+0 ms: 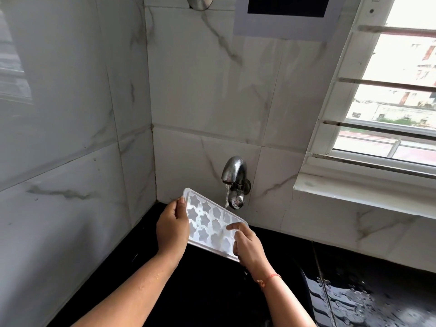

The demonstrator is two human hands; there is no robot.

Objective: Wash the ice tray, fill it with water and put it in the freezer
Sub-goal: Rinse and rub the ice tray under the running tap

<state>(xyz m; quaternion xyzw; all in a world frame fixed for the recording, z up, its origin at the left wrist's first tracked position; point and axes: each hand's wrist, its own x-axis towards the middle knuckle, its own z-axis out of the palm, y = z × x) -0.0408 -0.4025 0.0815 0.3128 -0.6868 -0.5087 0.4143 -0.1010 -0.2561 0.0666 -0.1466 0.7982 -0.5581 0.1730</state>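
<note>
Right hand (pixel 247 247): red thread at wrist, fingers (pixel 233 226) closed on near right end of ice tray (pixel 210 223), forefinger across its top. Left hand (pixel 172 228): fingers clasping tray's left edge. Ice tray: white, star-shaped cells, tilted, held above black worktop (pixel 165 279). Tap (pixel 233 173): wall-mounted, thin stream of water (pixel 226 197) meeting tray's far edge. Window (pixel 389 90): far right.

Both forearms are seen bare, unsleeved; a thin red thread bracelet (pixel 269 278) is worn on the right wrist.
</note>
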